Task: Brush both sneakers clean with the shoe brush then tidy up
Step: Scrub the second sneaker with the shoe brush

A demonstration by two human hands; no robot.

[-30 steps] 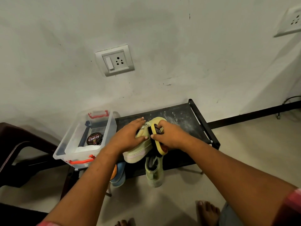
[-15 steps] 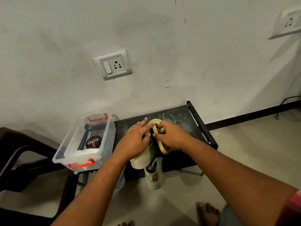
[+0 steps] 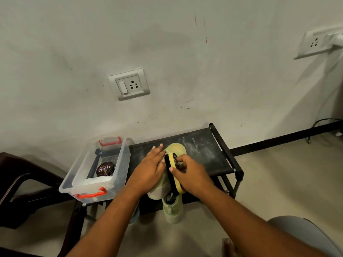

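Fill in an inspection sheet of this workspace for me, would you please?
Surface: black rack shelf, top streaked with pale dust.
Job's things: pale green sneaker lies on the shelf; shoe brush against it; second sneaker below the shelf's front edge.
Clutter: clear box at the shelf's left end holds a Cherry tin.
Grippers: left hand flat on the pale green sneaker; right hand grips the shoe brush.
Cables: dark cable by the wall, far right.
Surroundings: wall socket; dark chair at left.
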